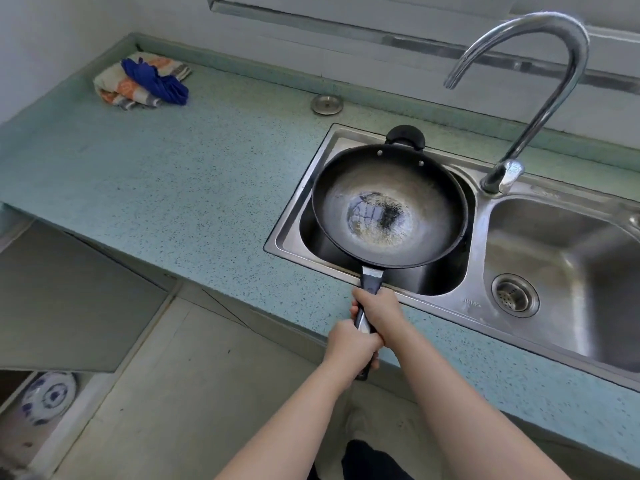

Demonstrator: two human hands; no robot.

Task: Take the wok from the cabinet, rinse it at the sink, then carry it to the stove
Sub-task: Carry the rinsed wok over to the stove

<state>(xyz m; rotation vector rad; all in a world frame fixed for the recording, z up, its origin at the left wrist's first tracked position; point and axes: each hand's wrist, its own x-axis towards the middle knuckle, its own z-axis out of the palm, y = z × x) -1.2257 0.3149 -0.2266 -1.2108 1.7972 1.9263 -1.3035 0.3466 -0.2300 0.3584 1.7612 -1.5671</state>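
Hands grip the wok handle (pixel 367 306): left hand (pixel 349 344) closed nearest the body, right hand (pixel 379 313) closed beyond it. Wok (pixel 389 206) (water pooled inside) sits over the sink's (pixel 433 296) left basin; faucet (pixel 519 98) behind.

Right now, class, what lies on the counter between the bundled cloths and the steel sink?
Head view: only a round metal cap lies between the bundled cloths and steel sink; otherwise bare speckled counter.

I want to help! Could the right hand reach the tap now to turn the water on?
Probably not yet. The right hand is wrapped round the wok handle together with the left hand. Nothing blocks the way to the tap, but it would have to let go first.
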